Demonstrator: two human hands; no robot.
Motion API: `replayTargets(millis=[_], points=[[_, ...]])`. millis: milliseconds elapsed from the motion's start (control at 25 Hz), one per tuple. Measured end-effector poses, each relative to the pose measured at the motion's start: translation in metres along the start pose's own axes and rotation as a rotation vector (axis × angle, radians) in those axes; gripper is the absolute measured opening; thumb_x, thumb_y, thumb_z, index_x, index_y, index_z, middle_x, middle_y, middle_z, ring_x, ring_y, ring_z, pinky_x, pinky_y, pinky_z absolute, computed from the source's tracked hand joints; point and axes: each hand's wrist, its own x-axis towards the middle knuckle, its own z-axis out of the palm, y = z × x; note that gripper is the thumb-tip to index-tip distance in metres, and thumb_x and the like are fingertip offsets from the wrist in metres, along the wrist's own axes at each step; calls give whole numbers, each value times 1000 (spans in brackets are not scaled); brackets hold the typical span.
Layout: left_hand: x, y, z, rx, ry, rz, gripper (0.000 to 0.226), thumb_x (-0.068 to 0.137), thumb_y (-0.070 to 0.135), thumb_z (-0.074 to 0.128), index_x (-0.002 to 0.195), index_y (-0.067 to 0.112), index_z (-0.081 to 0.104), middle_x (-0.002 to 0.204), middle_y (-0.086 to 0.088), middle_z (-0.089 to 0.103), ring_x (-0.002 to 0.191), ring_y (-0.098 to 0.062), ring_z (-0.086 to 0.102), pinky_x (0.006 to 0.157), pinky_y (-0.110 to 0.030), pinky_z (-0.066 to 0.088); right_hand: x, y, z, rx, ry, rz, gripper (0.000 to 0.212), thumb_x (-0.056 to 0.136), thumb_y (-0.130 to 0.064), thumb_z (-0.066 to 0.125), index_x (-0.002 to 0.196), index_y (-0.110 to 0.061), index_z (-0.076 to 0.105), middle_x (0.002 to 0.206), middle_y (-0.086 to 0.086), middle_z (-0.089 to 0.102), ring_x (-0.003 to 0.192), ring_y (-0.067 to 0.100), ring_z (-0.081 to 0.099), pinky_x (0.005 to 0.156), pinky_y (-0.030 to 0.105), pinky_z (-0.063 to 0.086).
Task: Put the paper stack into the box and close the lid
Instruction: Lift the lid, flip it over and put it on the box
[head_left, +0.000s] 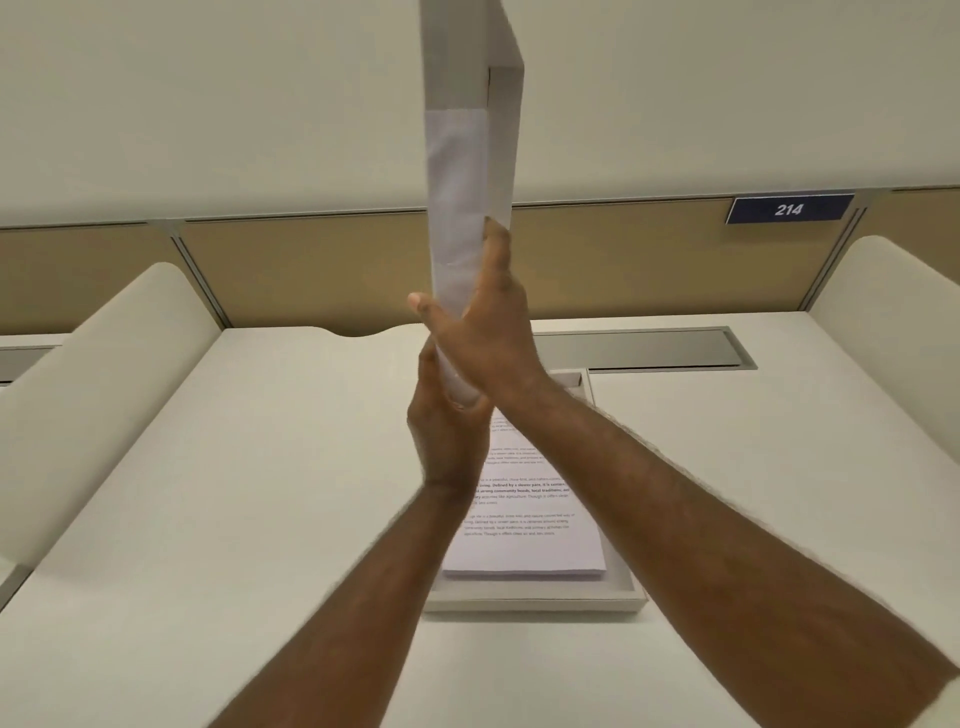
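Note:
A flat white box lies on the desk in front of me. The printed paper stack rests inside it, partly hidden by my arms. I hold the white lid upright and edge-on above the box, its top running out of the frame. My left hand grips the lid's lower end from the left. My right hand presses flat against its right face, fingers pointing up. A paler band wraps the lid's lower half.
The white desk has curved cream dividers at the left and right. A grey cable flap sits at the back, below a tan partition with a blue sign reading 214.

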Motion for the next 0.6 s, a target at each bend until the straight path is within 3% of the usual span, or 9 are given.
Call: replayTargets(millis=[80, 120, 240, 320, 400, 480, 600], points=[[-11, 2, 10, -121, -163, -40, 90, 71, 76, 57, 134, 11, 50, 119, -16, 67, 106, -26, 65, 86, -30, 54, 0, 3, -9, 32, 184, 43, 63, 74, -21, 75, 118, -12, 31, 97, -5, 54, 77, 21, 59, 69, 37, 56], [-14, -2, 13, -103, -246, 1, 97, 69, 74, 60, 141, 11, 44, 130, -12, 63, 117, -22, 62, 95, -31, 53, 1, 6, -16, 35, 253, 56, 58, 72, -16, 74, 114, -10, 33, 91, -7, 54, 73, 21, 59, 65, 40, 57], [-20, -19, 15, 26, -507, 186, 104, 70, 65, 66, 153, 19, 24, 158, -3, 36, 145, -13, 34, 115, -23, 33, 6, 20, -41, 4, 300, 46, 53, 66, -8, 70, 110, -8, 40, 78, -19, 45, 69, 24, 58, 58, 45, 56], [-22, -33, 8, 18, -580, 216, 90, 76, 72, 52, 152, 31, 25, 161, 5, 27, 148, -8, 24, 117, -15, 26, 7, 29, -60, 51, 243, 17, 53, 64, -7, 70, 110, -7, 44, 79, -16, 49, 72, 30, 60, 58, 49, 55], [-20, -46, -2, -33, -470, 131, 84, 81, 75, 41, 149, 27, 33, 158, 5, 35, 145, -12, 32, 117, -27, 31, 7, 39, -80, 183, 166, 11, 53, 59, -4, 69, 108, -12, 48, 85, -6, 56, 77, 32, 61, 64, 49, 56], [-6, -55, -12, -72, -246, -63, 86, 82, 73, 43, 148, 19, 33, 153, -3, 41, 140, -19, 41, 114, -44, 37, 8, 50, -98, 360, 104, 24, 55, 54, 2, 66, 104, -18, 53, 95, 5, 62, 84, 36, 61, 73, 51, 55], [25, -66, -32, -5, -76, -333, 83, 82, 64, 47, 150, 22, 25, 155, -4, 35, 138, -21, 41, 113, -48, 37, 8, 69, -118, 620, 20, 85, 58, 52, 7, 62, 103, -19, 62, 102, 13, 65, 86, 33, 61, 74, 47, 54]])
